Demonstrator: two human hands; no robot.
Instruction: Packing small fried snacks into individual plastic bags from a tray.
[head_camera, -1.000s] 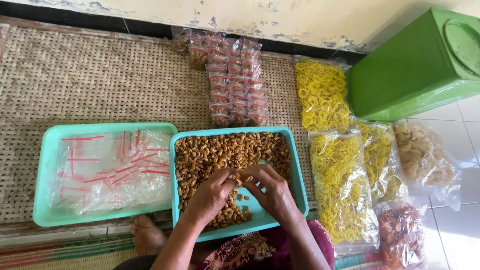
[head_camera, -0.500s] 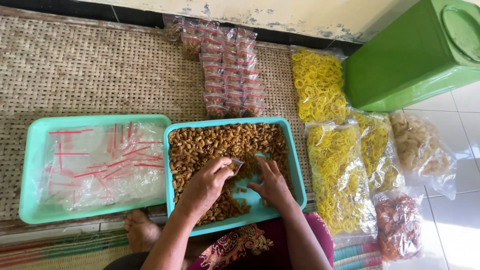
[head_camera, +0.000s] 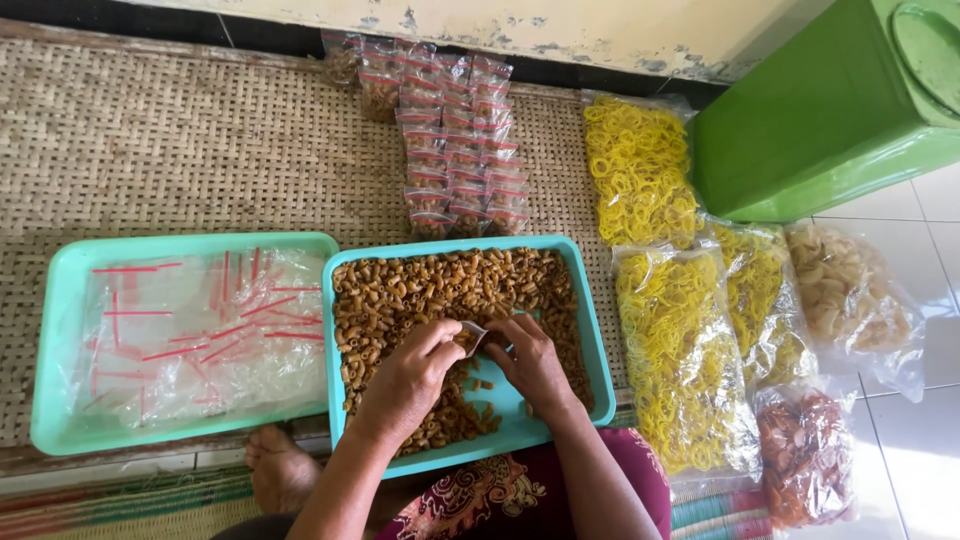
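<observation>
A teal tray (head_camera: 590, 340) in front of me holds a heap of brown curled snack pieces (head_camera: 420, 290). Over its near half, my left hand (head_camera: 405, 385) and my right hand (head_camera: 530, 362) both pinch a small clear plastic bag (head_camera: 473, 333) between them. The bag's mouth faces the snack pieces. A second teal tray (head_camera: 60, 300) to the left holds several empty clear bags with red strips (head_camera: 190, 335).
Rows of small filled snack bags (head_camera: 450, 140) lie on the woven mat (head_camera: 150, 150) beyond the trays. Large bags of yellow ring snacks (head_camera: 680, 350), pale crackers (head_camera: 840, 290) and reddish snacks (head_camera: 805, 455) lie at right. A green bin (head_camera: 820, 120) stands at back right. A bare foot (head_camera: 280, 470) rests below the trays.
Both hands have stayed over the snack tray, fingers shifting as they handle the small bag. The camera view has drifted slightly.
</observation>
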